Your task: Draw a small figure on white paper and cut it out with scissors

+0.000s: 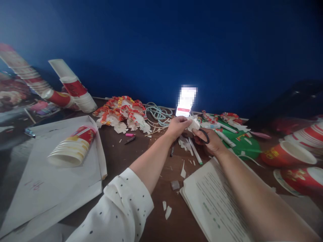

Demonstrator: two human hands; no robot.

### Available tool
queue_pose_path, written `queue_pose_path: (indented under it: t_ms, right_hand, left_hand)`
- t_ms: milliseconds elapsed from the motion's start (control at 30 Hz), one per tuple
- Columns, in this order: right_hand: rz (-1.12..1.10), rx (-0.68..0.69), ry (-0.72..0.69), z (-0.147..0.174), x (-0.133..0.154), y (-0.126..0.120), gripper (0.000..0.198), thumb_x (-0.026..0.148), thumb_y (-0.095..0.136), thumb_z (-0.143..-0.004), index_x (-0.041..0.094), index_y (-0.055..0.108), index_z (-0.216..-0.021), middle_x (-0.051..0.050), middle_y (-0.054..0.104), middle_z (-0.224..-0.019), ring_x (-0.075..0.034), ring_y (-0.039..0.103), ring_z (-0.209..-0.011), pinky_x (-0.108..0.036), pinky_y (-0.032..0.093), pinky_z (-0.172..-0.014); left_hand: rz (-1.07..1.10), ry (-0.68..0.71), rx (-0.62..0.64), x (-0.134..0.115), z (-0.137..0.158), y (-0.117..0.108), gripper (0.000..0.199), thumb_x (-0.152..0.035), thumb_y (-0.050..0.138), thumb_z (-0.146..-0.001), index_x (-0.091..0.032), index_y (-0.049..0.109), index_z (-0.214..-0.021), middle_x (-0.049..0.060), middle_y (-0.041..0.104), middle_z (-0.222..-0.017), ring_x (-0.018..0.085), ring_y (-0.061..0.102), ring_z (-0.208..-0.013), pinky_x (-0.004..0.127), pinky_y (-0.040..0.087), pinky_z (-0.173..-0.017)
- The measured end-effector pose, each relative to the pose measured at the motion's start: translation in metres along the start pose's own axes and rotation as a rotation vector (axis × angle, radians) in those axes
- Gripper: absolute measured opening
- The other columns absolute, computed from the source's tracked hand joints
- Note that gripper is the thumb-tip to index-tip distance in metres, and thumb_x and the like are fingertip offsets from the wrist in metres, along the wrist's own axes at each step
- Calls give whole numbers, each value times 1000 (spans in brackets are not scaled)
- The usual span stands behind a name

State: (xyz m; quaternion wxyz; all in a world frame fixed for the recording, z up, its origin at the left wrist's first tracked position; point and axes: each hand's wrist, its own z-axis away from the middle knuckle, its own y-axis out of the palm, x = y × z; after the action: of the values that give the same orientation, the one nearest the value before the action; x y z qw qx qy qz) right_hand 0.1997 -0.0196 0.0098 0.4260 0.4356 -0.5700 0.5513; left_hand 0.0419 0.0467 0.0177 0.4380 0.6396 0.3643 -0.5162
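Note:
My left hand (179,126) is closed on a small white paper piece (194,124), pinched between thumb and fingers. In my right hand (211,141) is a pair of scissors with black handles (205,135), close to that paper; the blades are mostly hidden. Just behind the hands stands a lit phone (183,111), its screen partly blurred out. Under the hands lie white paper cut-outs (186,145) and a white marker with a green end (195,152).
Red-and-white cut paper pieces (123,112) are heaped beside a coiled pale cable (158,112). Stacked paper cups (73,148) lie on a white box lid (58,183) at left. Printed sheets (209,198), a green disc (248,146) and red cups (285,154) are at right.

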Motion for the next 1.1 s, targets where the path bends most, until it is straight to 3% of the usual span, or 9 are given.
queue_pose_path:
  t_ms: [700,867,1100]
  right_hand:
    - [58,1,29,0,1,1,46,67,65,-75,23,55,-64,0,53,-57,-15,47,-52,-30,34,-50]
    - [-19,60,69,1,3,1,42,61,68,-76,22,57,-66,2,53,-59,-13,46,-53,-27,32,-49]
    - [-41,147,108,2,7,-1,40,62,71,-72,22,62,-72,1,54,-61,-14,48,-53,-28,33,-49]
  left_hand:
    - [30,-31,1,1,-1,-1,31,-39,72,-74,-17,53,-65,-6,43,-53,5,37,-49,20,29,-50]
    - [165,-212,27,-7,-1,-2,23,-27,69,-79,-14,56,-66,-3,48,-53,6,42,-46,19,32,-46]
    - [398,-504,48,-20,-3,-8,22,-9,65,-80,-12,51,-63,-6,39,-47,0,28,-38,12,16,-35]
